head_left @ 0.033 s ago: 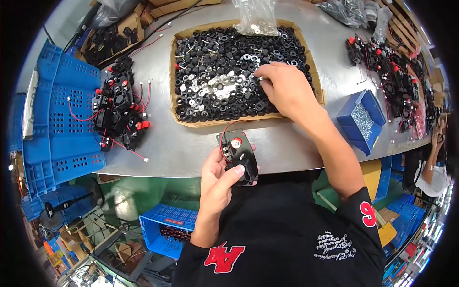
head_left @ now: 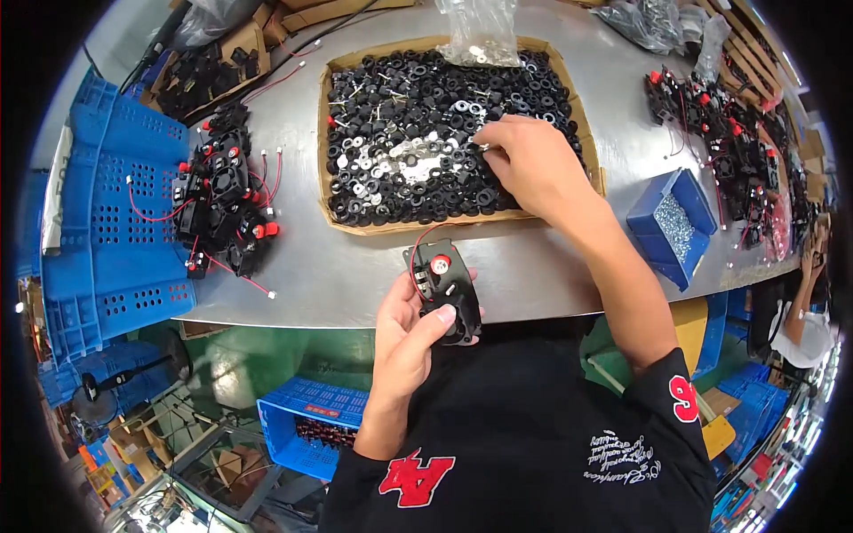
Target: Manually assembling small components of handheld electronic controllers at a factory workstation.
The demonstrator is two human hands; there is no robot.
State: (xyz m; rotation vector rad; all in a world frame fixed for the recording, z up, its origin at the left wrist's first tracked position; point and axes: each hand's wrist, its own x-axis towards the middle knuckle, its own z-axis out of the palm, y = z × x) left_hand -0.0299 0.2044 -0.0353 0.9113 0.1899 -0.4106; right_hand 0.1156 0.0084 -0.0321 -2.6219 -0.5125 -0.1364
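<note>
My left hand (head_left: 410,333) grips a black plastic fan housing (head_left: 451,284) at the table's front edge, thumb across its lower part. The housing carries a red-and-white round part (head_left: 440,264) and a thin red wire along its left side. Over the right half of a shallow cardboard tray (head_left: 400,228), my right hand (head_left: 538,169) pinches thumb and forefinger together on a small pale piece, too small to name. Beneath those fingertips lie many black rings, white discs and small black parts (head_left: 418,191) with metal pins.
Wired black fan assemblies (head_left: 222,191) are piled beside a blue crate (head_left: 124,222) on the left; more assemblies (head_left: 729,133) lie at the right. A blue bin (head_left: 653,200) of small metal screws stands right of the tray. A clear plastic bag (head_left: 480,31) rests on the tray's far edge.
</note>
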